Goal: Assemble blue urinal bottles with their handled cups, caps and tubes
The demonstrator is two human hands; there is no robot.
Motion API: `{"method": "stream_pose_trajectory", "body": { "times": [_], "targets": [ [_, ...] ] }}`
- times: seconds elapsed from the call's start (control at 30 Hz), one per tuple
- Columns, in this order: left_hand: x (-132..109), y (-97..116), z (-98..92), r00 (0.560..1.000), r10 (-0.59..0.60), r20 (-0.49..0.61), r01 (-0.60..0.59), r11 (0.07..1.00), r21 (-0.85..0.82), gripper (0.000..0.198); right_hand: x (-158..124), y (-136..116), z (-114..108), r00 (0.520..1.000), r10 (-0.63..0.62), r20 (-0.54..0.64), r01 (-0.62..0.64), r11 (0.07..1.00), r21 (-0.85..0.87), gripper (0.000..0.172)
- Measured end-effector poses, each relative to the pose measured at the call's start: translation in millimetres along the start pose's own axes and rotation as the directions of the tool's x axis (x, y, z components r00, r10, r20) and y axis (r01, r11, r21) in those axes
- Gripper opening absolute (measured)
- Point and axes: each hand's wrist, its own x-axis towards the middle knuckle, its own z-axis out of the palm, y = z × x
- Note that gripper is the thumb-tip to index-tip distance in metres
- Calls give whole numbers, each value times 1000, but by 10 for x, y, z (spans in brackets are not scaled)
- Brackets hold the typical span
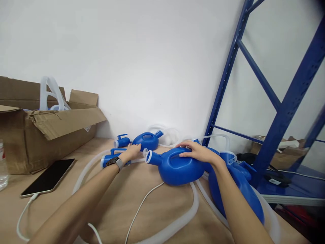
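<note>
Several blue plastic jugs with white hoses lie on the tan table (119, 206). My right hand (195, 151) rests on the handle of the middle jug (177, 171), its fingers apart on top; the jug's open spout points left. My left hand (132, 151), with a watch at the wrist, reaches to the near side of a farther jug (147, 140), beside a blue cylindrical piece (108, 160). What its fingers hold, if anything, is hidden. A larger blue jug (243, 189) lies partly behind my right forearm.
At the left stand an open cardboard box (56, 135) with clear tubing, a tablet (48, 178) on a white cable, and a plastic bottle (3, 169). A blue metal rack (276, 135) stands at the right. White hoses (177, 225) curve across the table front.
</note>
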Motion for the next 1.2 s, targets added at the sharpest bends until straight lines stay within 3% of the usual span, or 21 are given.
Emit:
{"method": "stream_pose_trajectory", "body": {
  "times": [0.2,0.37,0.53,0.6,0.7,0.8,0.87,0.97,1.07,1.2],
  "targets": [
    [-13,-2,8,994,-42,98,38,998,49,37,67,100,53,999,4,53,-7,998,57,56],
    [-48,178,-48,999,-32,-13,33,998,62,37,76,167,74,995,12,96,-15,999,38,56],
    [-24,169,-439,967,2,-256,18,997,77,22,67,254,100,991,13,131,-19,999,40,54],
    [-63,106,-638,940,6,-340,24,996,84,26,64,277,113,991,23,134,-31,998,55,55],
    [-246,-49,-885,903,64,-425,-15,993,116,25,51,281,116,992,36,121,-45,996,74,55],
    [-533,-268,-1008,869,124,-479,-55,986,156,27,30,257,100,991,44,126,-55,995,87,55],
    [-724,-407,-1009,844,183,-504,-99,977,189,26,17,231,91,990,56,133,-68,993,92,55],
    [-937,-484,-903,771,308,-557,-186,946,266,26,24,190,107,987,77,142,-91,991,96,56],
    [-1036,-320,-733,742,372,-557,-233,923,306,27,75,152,166,985,46,165,-65,991,116,57],
    [-1046,47,-571,755,429,-496,-285,896,341,31,160,124,263,991,-49,122,29,986,163,56]
  ]
}}
